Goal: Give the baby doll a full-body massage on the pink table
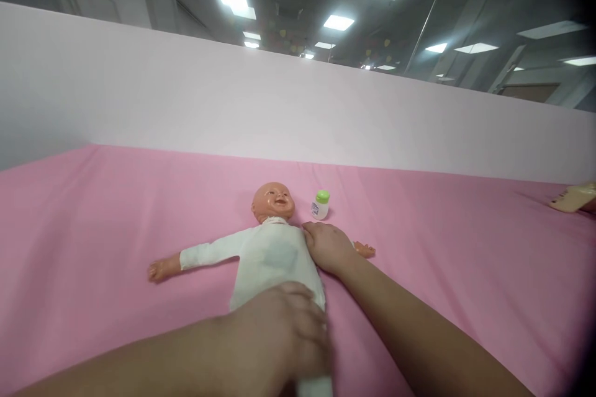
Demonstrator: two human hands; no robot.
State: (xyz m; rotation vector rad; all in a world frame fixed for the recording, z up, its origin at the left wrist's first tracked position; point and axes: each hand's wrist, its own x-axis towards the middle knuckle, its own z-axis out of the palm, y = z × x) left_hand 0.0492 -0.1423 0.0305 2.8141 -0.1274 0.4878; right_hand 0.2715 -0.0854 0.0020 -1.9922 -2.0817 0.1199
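A baby doll in a white long-sleeved suit lies face up, its head away from me and its arms spread. My left hand, slightly blurred, curls over the doll's lower body and hip, with part of a white leg showing below it. Over the doll's arm at the shoulder, my right hand is closed, fingertips at the chest edge; its thumb is hidden. The doll's small hand sticks out beyond my wrist. Just past my right fingers stands a small white bottle with a green cap.
Pink cloth covers the surface and shows some creases. A pale low wall runs along the back, with glass above it reflecting ceiling lights. At the far right edge lies a pale yellowish object, partly cut off.
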